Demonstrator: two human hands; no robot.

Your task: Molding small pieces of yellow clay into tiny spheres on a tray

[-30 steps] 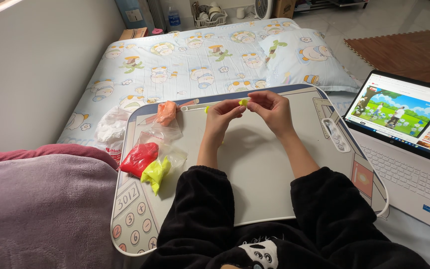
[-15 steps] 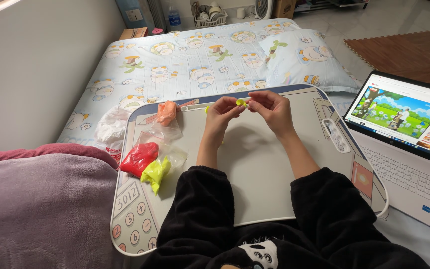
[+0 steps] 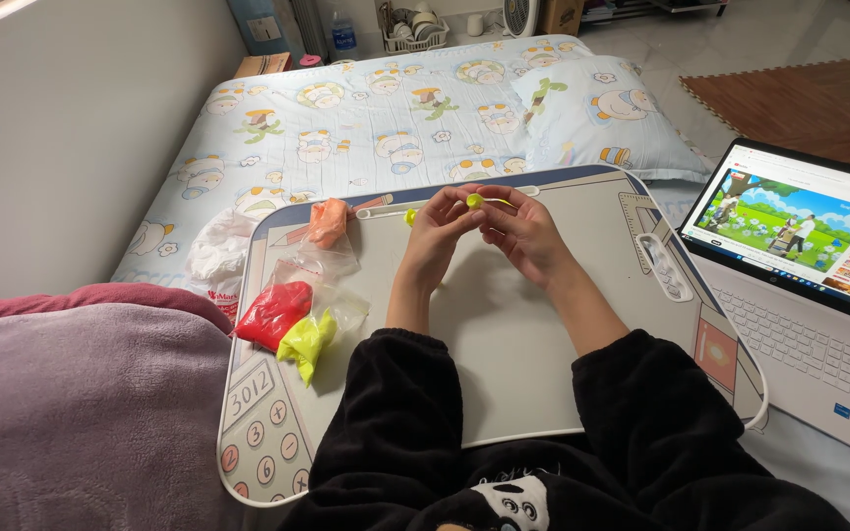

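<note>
Pinching clay bit (image 3: pixel 474 201) between fingertips (image 3: pixel 464 209)

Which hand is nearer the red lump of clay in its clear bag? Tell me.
Left. The left hand is up and to the right of the red lump of clay; the right hand lies farther right, beyond it.

Bare tray (image 3: pixel 504 344) middle; bags (image 3: pixel 297 315) leftward

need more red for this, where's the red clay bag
In the head view the red clay bag lies on the left side of the lap tray, just above the yellow-green clay bag and below the orange one.
</note>
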